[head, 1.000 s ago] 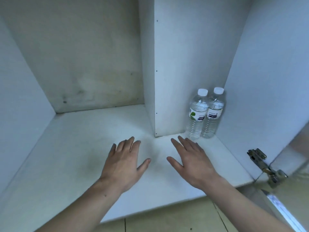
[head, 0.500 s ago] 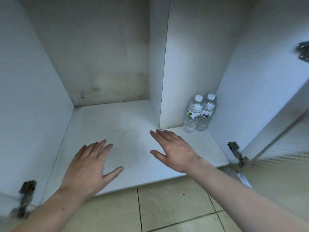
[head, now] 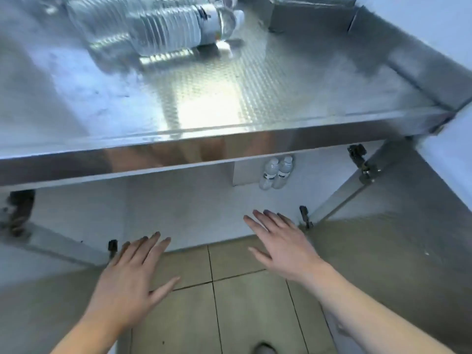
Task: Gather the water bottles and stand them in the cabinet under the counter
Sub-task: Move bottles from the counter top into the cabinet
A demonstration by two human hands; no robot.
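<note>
Stainless steel fills the upper half of the view: a dimpled bench (head: 204, 98) with a raised back edge, and beneath its front lip the white cabinet (head: 178, 208) stands with both doors swung wide, so its floor is reachable from the tiled floor (head: 229, 302) in front. Two water bottles (head: 275, 173) already stand upright inside the cabinet, touching each other and tucked deep on its right side beside a white divider panel, which by my judgement leaves the front and left of the cabinet floor free for more. More water bottles (head: 163, 26) lie on their sides at the far left of the bench, blurred, so I cannot count them; these look like the ones waiting to be gathered. The left hand (head: 132, 277) hovers palm down over the tiles just in front of the cabinet's lower edge, fingers spread wide and holding nothing. The right hand (head: 283, 244) hangs likewise flat and spread, empty, a little nearer the cabinet and toward its right door hinge (head: 305, 217). With both hands free and outside the cabinet, the likely next step is to reach up to the bench for the lying bottles.
</note>
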